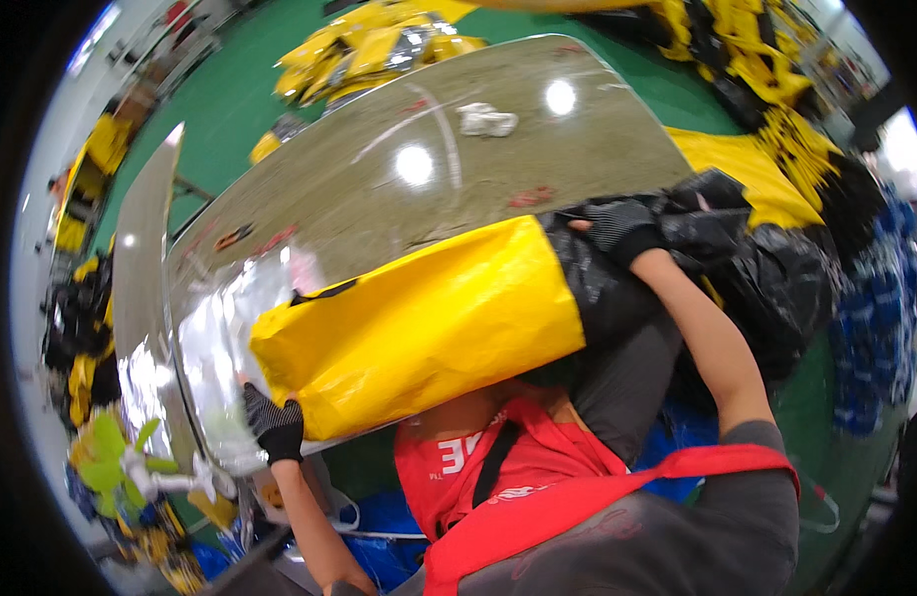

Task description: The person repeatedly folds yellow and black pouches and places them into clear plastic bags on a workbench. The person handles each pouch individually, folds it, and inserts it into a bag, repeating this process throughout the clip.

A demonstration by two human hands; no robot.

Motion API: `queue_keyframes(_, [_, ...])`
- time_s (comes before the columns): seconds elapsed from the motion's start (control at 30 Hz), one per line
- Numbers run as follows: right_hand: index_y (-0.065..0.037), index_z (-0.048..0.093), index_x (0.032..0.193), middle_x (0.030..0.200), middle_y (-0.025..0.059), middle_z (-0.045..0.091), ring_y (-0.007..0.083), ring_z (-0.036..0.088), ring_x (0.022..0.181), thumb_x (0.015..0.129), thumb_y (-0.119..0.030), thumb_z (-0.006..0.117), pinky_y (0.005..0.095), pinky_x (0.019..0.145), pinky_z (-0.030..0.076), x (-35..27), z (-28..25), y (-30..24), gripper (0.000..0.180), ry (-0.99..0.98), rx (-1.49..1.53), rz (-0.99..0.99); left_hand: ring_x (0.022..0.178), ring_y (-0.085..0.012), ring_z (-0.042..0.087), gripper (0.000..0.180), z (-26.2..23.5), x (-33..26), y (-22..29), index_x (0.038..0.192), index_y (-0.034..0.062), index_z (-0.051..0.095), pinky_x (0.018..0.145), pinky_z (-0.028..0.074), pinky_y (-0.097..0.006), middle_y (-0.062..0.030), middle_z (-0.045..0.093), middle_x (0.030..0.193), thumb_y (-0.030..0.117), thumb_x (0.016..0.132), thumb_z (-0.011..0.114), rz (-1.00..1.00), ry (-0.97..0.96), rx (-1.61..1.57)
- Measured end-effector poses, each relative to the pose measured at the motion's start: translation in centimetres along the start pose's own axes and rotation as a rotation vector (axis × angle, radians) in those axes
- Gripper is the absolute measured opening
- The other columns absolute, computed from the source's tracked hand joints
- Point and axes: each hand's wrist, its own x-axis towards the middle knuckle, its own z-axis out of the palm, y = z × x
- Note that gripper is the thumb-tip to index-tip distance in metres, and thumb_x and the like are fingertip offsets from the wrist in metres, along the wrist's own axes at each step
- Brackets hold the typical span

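A long yellow plastic bag point(429, 328) lies flat across the near edge of the table, its left end slightly folded. Crumpled black plastic point(603, 283) joins or lies against its right end; I cannot tell which. At the bag's near left corner my left hand point(274, 425), in a striped black glove with bare fingertips, holds the edge, thumb by the yellow material. My right hand point(619, 226), gloved alike, is closed on the black plastic beyond the bag's right end, its fingers partly lost against the dark folds.
The glossy table point(518, 74) carries a crumpled white cloth point(487, 120) and small orange-handled snips point(234, 236). Yellow bag stacks point(379, 50) lie on the green floor behind. More black plastic point(776, 278) hangs at the right, near blue packs point(871, 318). A green-bladed fan point(116, 457) stands at left.
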Motion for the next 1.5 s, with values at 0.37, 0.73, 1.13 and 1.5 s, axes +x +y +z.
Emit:
queue_keyframes(0.37, [-0.015, 0.068, 0.107, 0.106, 0.0144, 0.066, 0.0336, 0.059, 0.104, 0.087, -0.050, 0.048, 0.0458, 0.097, 0.040, -4.6, -10.8, 1.7, 0.046, -0.147, -0.257, 0.156, 0.141, -0.0408, 0.018, 0.070, 6.5, 3.2, 17.7, 0.145, 0.0138, 0.034, 0.111, -0.004, -0.061, -0.0153, 0.025, 0.153, 0.051, 0.087, 0.047, 0.591, -0.301, 0.282])
queue_keyframes(0.73, [-0.011, 0.069, 0.098, 0.099, 0.0139, 0.067, 0.0325, 0.062, 0.096, 0.087, -0.053, 0.050, 0.0419, 0.088, 0.045, -3.7, -0.2, 10.8, 0.048, 0.046, -0.012, 0.248, 0.127, -0.0403, 0.042, 0.059, 5.1, 2.2, 40.7, 0.136, 0.0068, 0.046, 0.108, 0.028, -0.047, -0.0242, 0.050, 0.132, 0.043, 0.090, 0.052, 0.872, -0.380, -0.541])
queue_keyframes(1.13, [-0.001, 0.061, 0.112, 0.102, 0.0085, 0.064, 0.0187, 0.060, 0.090, 0.082, -0.009, 0.064, 0.0326, 0.080, 0.048, -13.2, -0.5, 1.8, 0.032, 0.771, 1.237, 0.472, 0.139, -0.0436, 0.020, 0.082, 11.4, -0.5, 42.8, 0.143, 0.0159, 0.038, 0.107, 0.007, -0.066, -0.0200, 0.034, 0.147, 0.064, 0.079, 0.053, 0.883, -0.402, -0.034])
queue_keyframes(1.5, [-0.012, 0.041, 0.141, 0.094, 0.0127, 0.056, 0.0320, 0.053, 0.090, 0.077, -0.023, 0.059, 0.0488, 0.076, 0.040, -8.6, -1.0, -15.6, 0.067, 0.234, 0.167, -0.316, 0.134, -0.0330, 0.037, 0.056, 7.9, 9.5, 24.2, 0.140, 0.0010, 0.038, 0.112, 0.024, -0.041, -0.0192, 0.045, 0.140, 0.026, 0.092, 0.051, 0.961, -0.228, 0.049])
